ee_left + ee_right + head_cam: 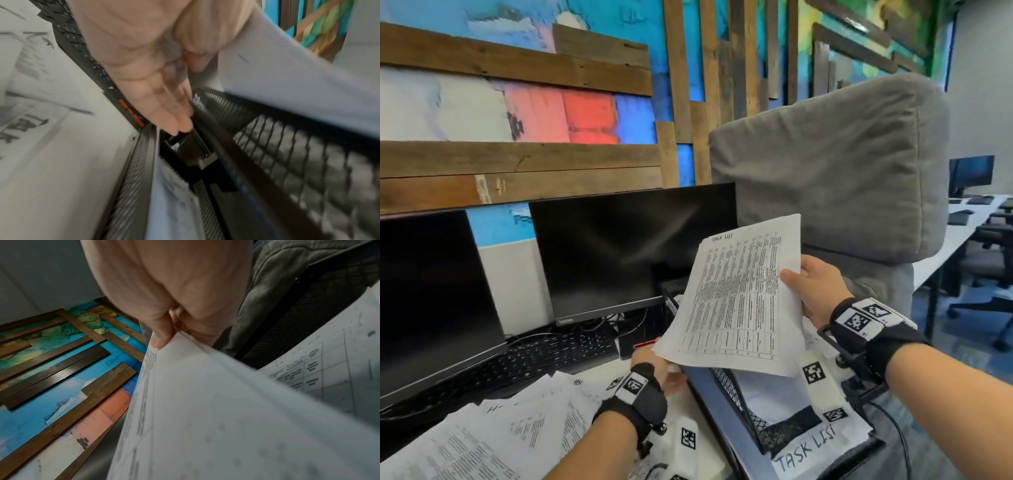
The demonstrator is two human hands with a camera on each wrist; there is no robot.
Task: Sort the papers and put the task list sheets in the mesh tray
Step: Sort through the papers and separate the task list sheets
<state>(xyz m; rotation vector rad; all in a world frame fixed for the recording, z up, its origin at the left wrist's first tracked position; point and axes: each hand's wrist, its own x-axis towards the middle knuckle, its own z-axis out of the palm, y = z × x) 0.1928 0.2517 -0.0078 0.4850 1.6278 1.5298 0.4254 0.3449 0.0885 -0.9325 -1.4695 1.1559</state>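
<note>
A printed sheet headed "TASK LIST" (739, 301) hangs tilted in the air above the black mesh tray (729, 387). My right hand (792, 279) pinches its right edge, thumb on top. At the sheet's lower left corner, my left hand (669, 368) pinches it from beneath. In the left wrist view that sheet (298, 84) sits by my thumb, my other fingers (174, 116) lie straight beside the tray's mesh wall (298, 154). The right wrist view shows the held sheet (205, 402) under my thumb. The tray carries a handwritten "TASK LIST" label (806, 452) and holds white sheets (774, 401).
A loose pile of printed papers (517, 435) covers the desk at lower left. Behind it lie a black keyboard (544, 359) and two dark monitors (626, 250). A big grey cushion (825, 171) stands right behind the tray. White marker strips (688, 442) lie near my left wrist.
</note>
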